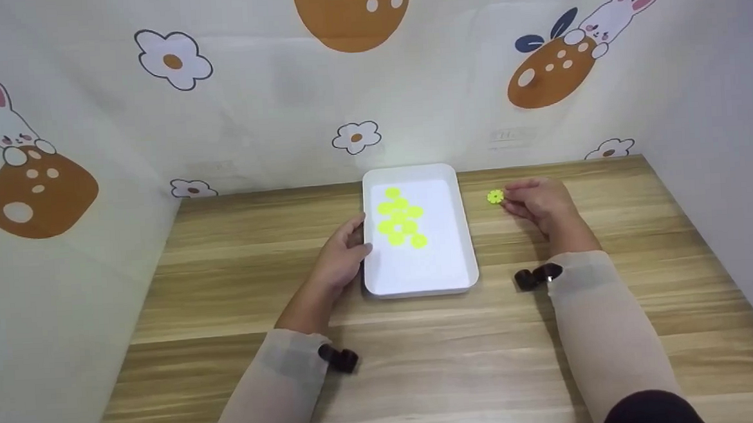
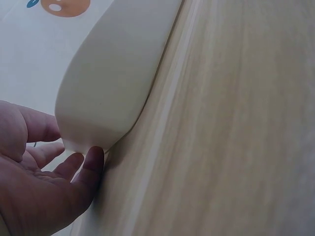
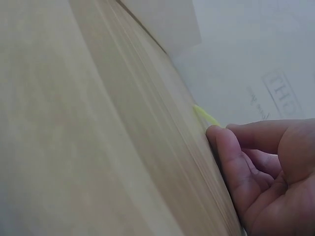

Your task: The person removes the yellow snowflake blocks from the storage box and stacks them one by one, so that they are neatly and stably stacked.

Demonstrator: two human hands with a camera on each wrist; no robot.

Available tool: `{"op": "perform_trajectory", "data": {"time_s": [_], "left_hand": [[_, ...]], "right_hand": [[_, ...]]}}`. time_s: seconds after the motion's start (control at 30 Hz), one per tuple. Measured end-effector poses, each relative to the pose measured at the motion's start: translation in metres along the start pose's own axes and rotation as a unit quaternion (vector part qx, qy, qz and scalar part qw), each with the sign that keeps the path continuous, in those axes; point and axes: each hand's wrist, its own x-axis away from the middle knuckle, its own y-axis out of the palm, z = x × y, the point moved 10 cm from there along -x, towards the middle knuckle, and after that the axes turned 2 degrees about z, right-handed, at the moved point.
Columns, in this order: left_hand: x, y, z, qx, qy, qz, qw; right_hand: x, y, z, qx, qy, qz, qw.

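Observation:
A white rectangular tray (image 1: 421, 270) lies on the table with several bright yellow pieces (image 1: 397, 217) grouped toward its far left part. My left hand (image 1: 342, 255) holds the tray's left side. In the left wrist view, the curled fingers of the left hand (image 2: 44, 172) meet the outer wall of the tray (image 2: 113, 73). To the right of the tray, my right hand (image 1: 544, 204) pinches a small yellow flower-shaped piece (image 1: 495, 196) by its edge. The right wrist view shows that yellow piece (image 3: 206, 115) edge-on at the fingertips of the right hand (image 3: 270, 172), close to the tabletop.
The wood-grain table (image 1: 239, 289) is bounded by pale walls printed with rabbits and flowers. The back wall (image 1: 262, 114) stands just behind the tray's far end. A dark wrist device (image 1: 339, 358) sits at the left sleeve and another device (image 1: 538, 276) at the right.

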Motion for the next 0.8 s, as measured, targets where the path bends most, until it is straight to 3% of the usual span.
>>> {"op": "perform_trajectory", "data": {"time_s": [0.2, 0.43, 0.63, 0.8], "left_hand": [[0.000, 0.000, -0.002, 0.006, -0.006, -0.002, 1.0000], [-0.001, 0.000, 0.000, 0.010, 0.015, -0.006, 0.9998], [-0.002, -0.001, -0.002, 0.009, 0.003, -0.001, 1.0000], [-0.002, -0.002, -0.005, -0.001, -0.014, 0.003, 0.9999]], "right_hand": [[0.004, -0.005, -0.003, 0.002, 0.002, 0.010, 0.9999], [0.016, 0.005, -0.017, -0.030, -0.009, -0.019, 0.9993], [0.038, 0.030, -0.045, 0.019, -0.060, -0.049, 0.9968], [0.058, 0.067, -0.064, 0.025, -0.102, -0.095, 0.9899]]}}
